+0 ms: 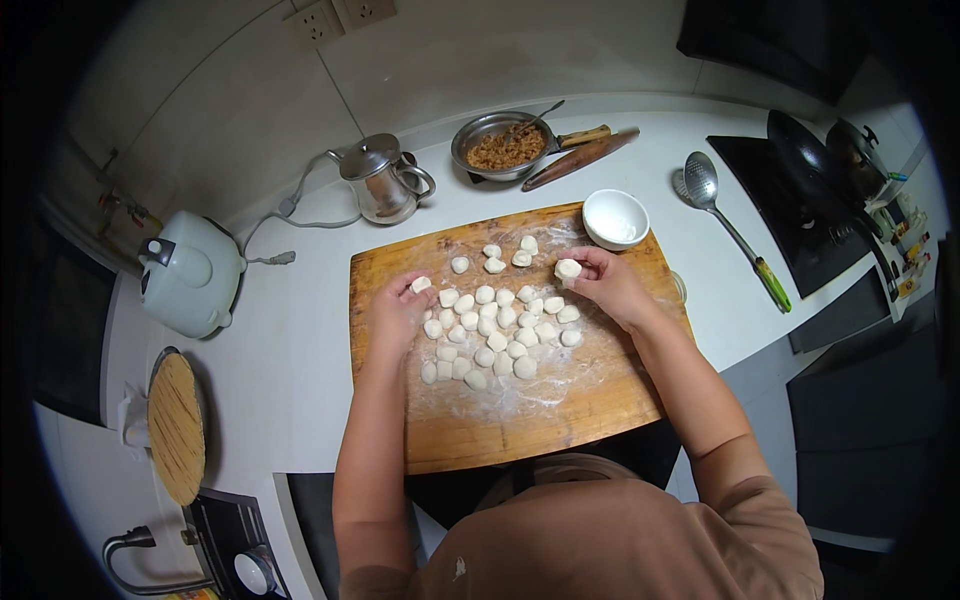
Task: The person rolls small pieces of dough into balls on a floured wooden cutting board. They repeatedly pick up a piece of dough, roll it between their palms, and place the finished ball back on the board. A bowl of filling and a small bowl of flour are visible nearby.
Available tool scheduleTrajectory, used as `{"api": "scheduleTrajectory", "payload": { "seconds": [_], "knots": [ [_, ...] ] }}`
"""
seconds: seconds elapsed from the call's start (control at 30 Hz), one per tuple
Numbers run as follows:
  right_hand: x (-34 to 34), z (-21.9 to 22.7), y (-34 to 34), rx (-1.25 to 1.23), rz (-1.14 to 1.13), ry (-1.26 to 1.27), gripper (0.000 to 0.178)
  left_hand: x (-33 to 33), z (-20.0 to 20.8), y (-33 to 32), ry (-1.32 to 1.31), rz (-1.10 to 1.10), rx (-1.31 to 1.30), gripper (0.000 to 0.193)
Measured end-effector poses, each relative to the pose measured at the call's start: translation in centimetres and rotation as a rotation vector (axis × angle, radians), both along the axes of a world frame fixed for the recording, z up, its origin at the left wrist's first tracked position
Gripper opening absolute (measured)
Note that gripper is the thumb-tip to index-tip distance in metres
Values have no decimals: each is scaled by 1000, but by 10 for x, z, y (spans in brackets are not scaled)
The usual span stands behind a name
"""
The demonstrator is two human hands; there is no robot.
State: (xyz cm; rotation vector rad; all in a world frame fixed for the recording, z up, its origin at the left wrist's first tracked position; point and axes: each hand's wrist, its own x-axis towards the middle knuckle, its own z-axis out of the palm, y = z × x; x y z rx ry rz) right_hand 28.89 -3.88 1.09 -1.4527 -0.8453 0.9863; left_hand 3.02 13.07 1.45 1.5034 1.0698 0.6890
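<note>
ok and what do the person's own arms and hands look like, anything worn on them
The left hand and right hand are bare, with no gloves, rings, watch or bracelet to be seen. The short sleeves of a plain brown top leave the forearms uncovered.

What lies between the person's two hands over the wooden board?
In the head view, a cluster of small white dough pieces lies on the floured wooden board between the left hand and right hand.

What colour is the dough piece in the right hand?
The dough piece is white; the head view shows it best.
</note>
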Motion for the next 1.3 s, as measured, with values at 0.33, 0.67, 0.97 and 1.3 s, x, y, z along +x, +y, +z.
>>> {"api": "scheduleTrajectory", "payload": {
  "seconds": [0.33, 0.67, 0.97, 1.3],
  "knots": [
    [2, 2, 7, -112, 8, -255, 25, -2, 0, 14, 430, -45, 475, 68],
    [1, -3, 6, -50, 69, -413, 28, -16, -10, 10, 276, -27, 493, 58],
    [10, -13, 1, -44, 23, -577, 30, -35, -3, -24, 129, -77, 398, 40],
    [-1, 9, 1, -25, 106, -789, 42, -102, -41, -4, 126, 136, 433, 44]
  ]
}}
